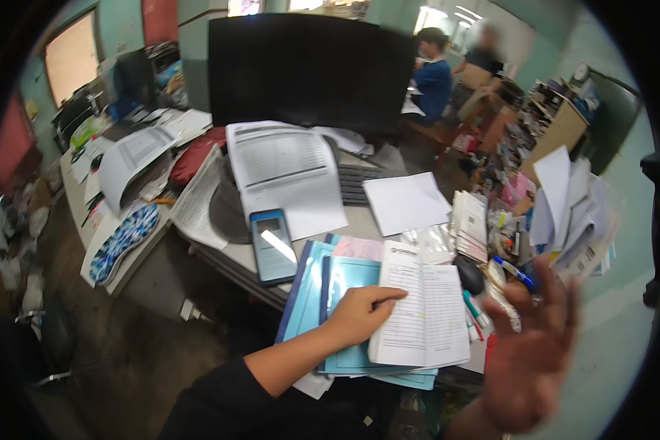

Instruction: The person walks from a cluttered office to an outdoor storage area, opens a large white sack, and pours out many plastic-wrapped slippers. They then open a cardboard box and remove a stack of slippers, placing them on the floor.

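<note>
One left hand point(358, 317) had a finger on the spread white ruled-paper booklet point(427, 323), lower centre of frame; couldn't tell its grip. Blurry right hand point(526, 367), lower right: grip looked released. Finger lifts, pages could've flipped.

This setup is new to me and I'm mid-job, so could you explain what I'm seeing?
No machine here: these are a person's bare hands. The single picture comes from the left of two fisheye cameras worn on the head, looking down, so edges bend. The left hand lays a finger on an open ruled booklet, which lies on blue folders. The right hand hangs blurred beside it and appears empty. A phone, a keyboard and papers lie on the desk, with a black monitor behind.
</note>
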Available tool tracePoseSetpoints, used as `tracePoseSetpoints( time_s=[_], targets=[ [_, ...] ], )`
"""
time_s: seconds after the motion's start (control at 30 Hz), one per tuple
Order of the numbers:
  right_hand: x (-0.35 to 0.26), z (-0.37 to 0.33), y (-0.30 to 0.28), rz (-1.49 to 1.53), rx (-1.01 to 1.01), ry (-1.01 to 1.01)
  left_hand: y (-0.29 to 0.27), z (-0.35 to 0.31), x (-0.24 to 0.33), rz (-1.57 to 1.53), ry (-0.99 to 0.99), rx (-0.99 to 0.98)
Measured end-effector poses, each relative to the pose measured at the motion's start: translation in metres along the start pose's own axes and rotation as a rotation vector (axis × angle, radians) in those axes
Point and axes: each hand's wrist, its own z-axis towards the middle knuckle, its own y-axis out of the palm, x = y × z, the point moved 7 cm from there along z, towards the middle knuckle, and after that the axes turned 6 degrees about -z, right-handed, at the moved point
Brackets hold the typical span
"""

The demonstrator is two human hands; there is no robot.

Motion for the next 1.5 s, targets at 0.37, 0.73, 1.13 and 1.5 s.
tracePoseSetpoints(
  time_s=[0.37,0.73,1.13,1.5],
  targets=[
    [0.087,-0.082,-0.095,-1.176,0.092,0.176,-0.141,-0.02,0.122,-0.317,0.171,0.167],
    [0.124,-0.086,-0.142,-1.229,0.178,0.513,-0.265,-0.113,0.047,-0.154,-0.11,0.43],
    [0.128,-0.071,-0.158,-0.717,0.288,0.581,-0.233,-0.097,0.099,-0.295,0.282,0.467],
    [0.141,-0.041,-0.209,-0.504,0.44,0.484,-0.24,-0.032,0.069,-0.255,0.054,0.522]
  ],
)
